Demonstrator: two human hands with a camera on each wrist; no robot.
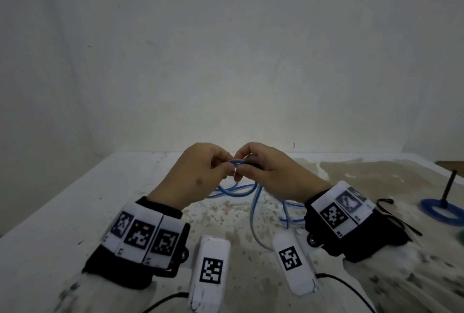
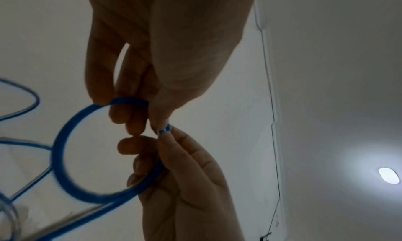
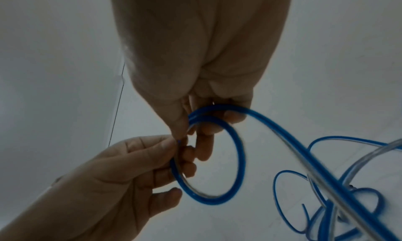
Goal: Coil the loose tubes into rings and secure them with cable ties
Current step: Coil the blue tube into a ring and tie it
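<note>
Left hand [image 1: 200, 169]: fingers curled, pinching the first ring of the blue tube [image 2: 65, 151] near its cut end.
Right hand [image 1: 266, 170]: clamped on the same ring, opposite side.
Tube tail: trails loose to the table [image 1: 62, 199].
Advice: wind each turn flush, probably keeping both pinches.

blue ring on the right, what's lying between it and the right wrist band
In the head view, a black cable tie lies on the table between the coiled blue ring and the right wrist band.
</note>
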